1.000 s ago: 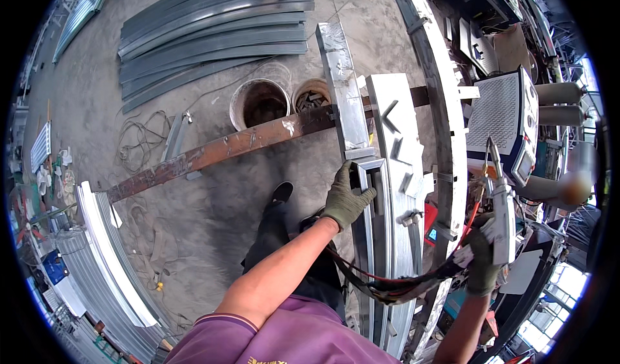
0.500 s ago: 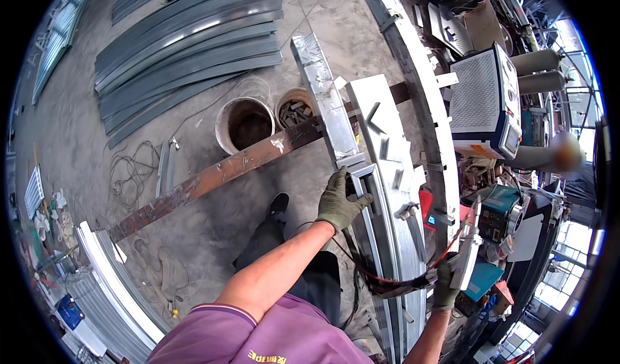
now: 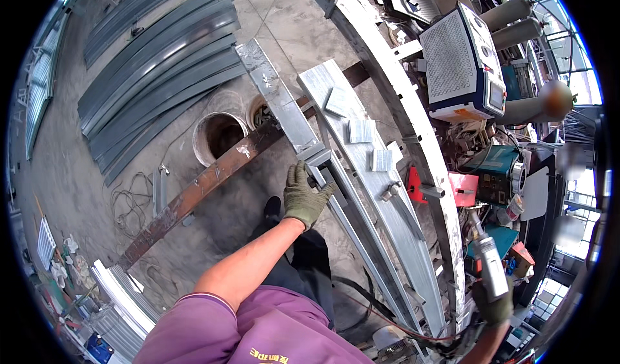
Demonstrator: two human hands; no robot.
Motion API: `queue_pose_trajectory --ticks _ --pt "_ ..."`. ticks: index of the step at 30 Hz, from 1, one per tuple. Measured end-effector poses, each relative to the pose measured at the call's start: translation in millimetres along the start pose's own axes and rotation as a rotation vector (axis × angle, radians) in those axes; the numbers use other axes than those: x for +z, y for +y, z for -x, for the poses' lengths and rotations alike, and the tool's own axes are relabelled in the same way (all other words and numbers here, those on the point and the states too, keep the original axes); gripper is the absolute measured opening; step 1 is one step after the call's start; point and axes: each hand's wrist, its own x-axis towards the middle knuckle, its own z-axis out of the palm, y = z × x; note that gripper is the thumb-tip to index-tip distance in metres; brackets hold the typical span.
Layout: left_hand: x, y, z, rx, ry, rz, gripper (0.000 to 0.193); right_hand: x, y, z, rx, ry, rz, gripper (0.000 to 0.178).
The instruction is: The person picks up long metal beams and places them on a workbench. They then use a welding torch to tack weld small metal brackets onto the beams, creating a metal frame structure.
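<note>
My left hand [image 3: 305,196], in an olive glove, grips the near end of a long grey steel channel [image 3: 369,248], fingers over its edge and thumb across the top. A small metal piece [image 3: 311,151] sits at that end, where a silver square tube [image 3: 274,99] meets the channel. Off to the right, my gloved right hand [image 3: 493,304] is closed around a white and grey welding gun [image 3: 492,268], its nozzle pointing away from me. A dark and red cable [image 3: 394,327] trails from it to the left, low across the workpieces.
Beside the channel lies a wide silver beam [image 3: 321,83] with several small metal plates [image 3: 361,131] on it. A rusty crossbar [image 3: 194,193] runs underneath. Buckets [image 3: 201,146] and stacked steel panels [image 3: 161,67] stand beyond. A long rail [image 3: 423,144] and a perforated-panel machine [image 3: 452,57] are at right.
My right hand has swung the welding gun rightward and away from the channel, drawing the cable lower. The view has shifted right; my left hand stays at the channel's end.
</note>
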Motion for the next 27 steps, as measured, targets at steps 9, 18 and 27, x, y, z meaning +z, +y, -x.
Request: queue_pose_trajectory --ticks 9,18,27 --pt "28 63 48 0.657 -0.117 -0.223 0.079 -64 -114 -165 -0.551 -0.132 0.185 0.037" --pt "53 55 59 0.516 -0.151 -0.398 0.084 91 -178 -264 -0.786 -0.713 -0.036 0.033" --pt "57 52 63 0.459 -0.159 -0.312 0.080 171 -172 -303 -0.969 -0.779 -0.193 0.042"
